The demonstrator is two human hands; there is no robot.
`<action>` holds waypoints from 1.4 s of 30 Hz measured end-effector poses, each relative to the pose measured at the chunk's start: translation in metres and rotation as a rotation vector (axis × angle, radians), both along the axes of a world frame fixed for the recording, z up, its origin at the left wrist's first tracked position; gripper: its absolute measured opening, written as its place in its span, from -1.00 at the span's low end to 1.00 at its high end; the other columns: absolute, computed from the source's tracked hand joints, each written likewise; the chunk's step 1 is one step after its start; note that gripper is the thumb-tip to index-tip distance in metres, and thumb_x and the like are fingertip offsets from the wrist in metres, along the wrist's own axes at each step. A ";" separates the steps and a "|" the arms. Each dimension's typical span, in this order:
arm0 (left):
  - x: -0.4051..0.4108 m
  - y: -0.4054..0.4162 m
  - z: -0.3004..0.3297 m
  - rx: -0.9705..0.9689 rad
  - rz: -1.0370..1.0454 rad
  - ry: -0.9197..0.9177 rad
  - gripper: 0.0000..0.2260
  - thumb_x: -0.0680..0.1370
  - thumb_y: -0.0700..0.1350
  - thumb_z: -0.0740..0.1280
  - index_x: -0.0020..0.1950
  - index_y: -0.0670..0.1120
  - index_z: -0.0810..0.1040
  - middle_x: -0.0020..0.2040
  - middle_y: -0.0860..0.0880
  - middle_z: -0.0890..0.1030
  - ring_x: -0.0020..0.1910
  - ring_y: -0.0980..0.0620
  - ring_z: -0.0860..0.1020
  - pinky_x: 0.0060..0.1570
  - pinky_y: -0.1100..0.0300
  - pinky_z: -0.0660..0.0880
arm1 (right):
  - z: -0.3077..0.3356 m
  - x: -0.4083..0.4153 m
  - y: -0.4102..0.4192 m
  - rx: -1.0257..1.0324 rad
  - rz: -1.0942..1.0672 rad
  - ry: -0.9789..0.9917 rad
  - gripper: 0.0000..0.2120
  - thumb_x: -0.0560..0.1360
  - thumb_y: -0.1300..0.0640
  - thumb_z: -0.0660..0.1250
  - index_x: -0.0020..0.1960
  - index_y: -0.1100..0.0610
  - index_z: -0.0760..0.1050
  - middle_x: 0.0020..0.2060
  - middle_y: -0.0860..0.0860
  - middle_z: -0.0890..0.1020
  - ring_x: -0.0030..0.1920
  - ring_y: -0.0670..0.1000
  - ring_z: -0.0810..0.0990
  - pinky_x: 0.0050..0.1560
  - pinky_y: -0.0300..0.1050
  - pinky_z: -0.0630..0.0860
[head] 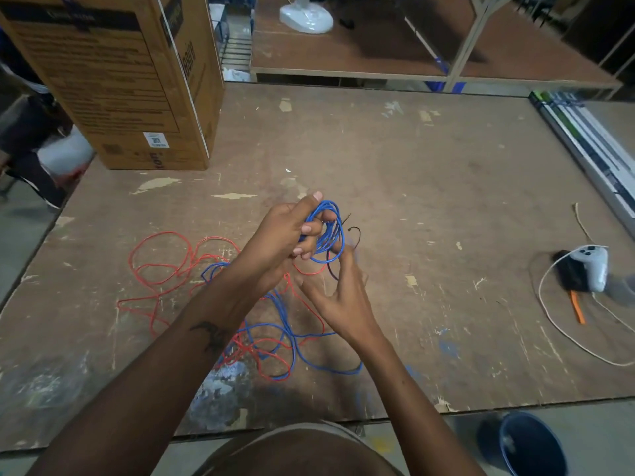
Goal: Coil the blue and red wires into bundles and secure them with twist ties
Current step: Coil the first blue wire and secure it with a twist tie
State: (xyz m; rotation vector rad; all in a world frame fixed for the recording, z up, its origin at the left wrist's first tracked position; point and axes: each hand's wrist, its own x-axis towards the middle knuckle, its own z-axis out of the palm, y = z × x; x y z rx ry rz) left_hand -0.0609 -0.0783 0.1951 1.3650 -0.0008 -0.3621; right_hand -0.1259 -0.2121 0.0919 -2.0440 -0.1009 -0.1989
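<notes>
Centrally, blue coil (326, 231) in left hand (285, 238), well inside table edges (481, 405).

I have both forearms stretched forward and converging. My left hand (288, 235) is raised, fingers curled tight with the thumb pointing up. My right hand (338, 293) sits just below and beside it, fingers spread and slightly bent, fingertips blurred.
</notes>
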 end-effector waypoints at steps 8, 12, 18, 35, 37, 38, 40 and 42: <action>0.018 -0.001 -0.006 -0.129 0.167 -0.150 -0.58 0.79 0.04 0.10 0.14 -0.23 0.63 -0.38 0.08 0.34 -0.54 0.10 0.28 -0.37 0.18 0.28 | 0.010 -0.020 0.018 0.083 0.037 0.093 -0.75 0.78 0.15 0.20 0.44 0.02 0.33 -0.17 -0.19 0.72 -0.34 0.02 0.65 -0.10 0.11 0.63; 0.017 -0.003 -0.028 0.199 0.200 -0.536 -0.65 0.81 -0.05 0.07 0.39 -0.23 0.50 -0.13 0.04 0.50 -0.30 -0.01 0.47 -0.13 0.01 0.50 | 0.037 -0.034 0.024 0.051 0.182 0.193 -0.81 0.78 0.09 0.19 0.31 0.00 0.54 -0.17 -0.09 0.75 -0.17 -0.01 0.74 0.07 0.15 0.64; 0.014 0.018 -0.066 0.892 -0.112 -0.891 -0.54 0.78 0.16 -0.02 0.22 -0.13 0.54 -0.03 -0.04 0.59 -0.06 -0.09 0.58 0.00 -0.07 0.54 | 0.073 -0.032 -0.013 0.010 0.110 0.291 -0.76 0.79 0.05 0.18 0.17 -0.03 0.63 -0.36 -0.15 0.59 -0.43 -0.14 0.51 -0.29 -0.13 0.49; -0.038 0.008 -0.037 0.009 -0.011 -0.150 -0.53 0.78 0.00 0.16 -0.26 -0.15 0.56 -0.53 0.08 0.27 -0.58 0.14 0.16 -0.52 0.22 0.10 | 0.025 -0.010 0.014 0.216 -0.178 -0.157 -0.60 0.72 0.36 0.13 0.37 0.09 0.63 0.22 -0.05 0.72 0.27 -0.02 0.68 0.33 -0.03 0.57; -0.037 0.011 -0.038 -0.029 0.036 -0.102 -0.51 0.77 0.01 0.18 -0.32 -0.08 0.56 -0.52 0.04 0.21 -0.59 0.11 0.14 -0.54 0.28 0.12 | 0.020 -0.012 0.022 0.473 -0.161 -0.034 -0.58 0.70 0.29 0.11 0.34 0.07 0.65 0.23 0.03 0.73 0.29 0.11 0.69 0.38 0.23 0.58; -0.036 0.011 -0.038 -0.046 0.054 -0.083 -0.50 0.77 0.02 0.19 -0.35 -0.07 0.54 -0.52 0.03 0.19 -0.60 0.10 0.14 -0.54 0.29 0.14 | 0.020 -0.014 0.025 0.582 -0.149 0.002 -0.57 0.65 0.28 0.10 0.32 0.07 0.67 0.22 0.05 0.74 0.27 0.13 0.69 0.36 0.25 0.58; -0.036 0.010 -0.034 -0.068 0.072 -0.056 -0.52 0.76 0.02 0.20 -0.34 -0.08 0.50 -0.52 0.03 0.18 -0.61 0.10 0.13 -0.55 0.30 0.14 | 0.026 -0.020 0.032 0.731 -0.139 0.030 -0.57 0.66 0.20 0.08 0.35 0.14 0.63 0.23 0.04 0.74 0.28 0.05 0.68 0.30 0.02 0.59; -0.036 0.008 -0.032 -0.122 0.086 -0.021 -0.54 0.76 0.03 0.19 -0.32 -0.08 0.45 -0.51 0.04 0.17 -0.62 0.09 0.12 -0.53 0.23 0.08 | 0.030 -0.024 0.039 0.731 -0.180 0.050 -0.52 0.75 0.03 -0.01 0.45 0.17 0.56 0.32 0.07 0.70 0.36 0.03 0.64 0.35 -0.04 0.54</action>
